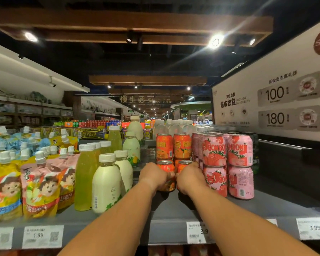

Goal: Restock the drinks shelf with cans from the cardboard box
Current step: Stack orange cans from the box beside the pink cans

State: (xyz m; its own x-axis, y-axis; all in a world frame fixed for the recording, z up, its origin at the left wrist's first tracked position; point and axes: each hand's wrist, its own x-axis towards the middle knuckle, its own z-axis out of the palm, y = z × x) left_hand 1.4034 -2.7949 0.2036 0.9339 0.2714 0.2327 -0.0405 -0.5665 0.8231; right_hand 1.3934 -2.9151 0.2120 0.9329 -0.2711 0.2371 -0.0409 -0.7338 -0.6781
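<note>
Now my left hand [152, 175] and right hand [189, 179] each grip an upright orange drink can [167, 168], side by side, just left of the pink strawberry cans [214, 179] on the grey shelf [174, 209]

Two orange Bon Bon cans stand upright, side by side, on the grey drinks shelf [174, 215]: the left orange can [167, 172] and the right orange can [183, 166] (each partly hidden), with pink strawberry cans [229, 163] stacked just beside them.
</note>
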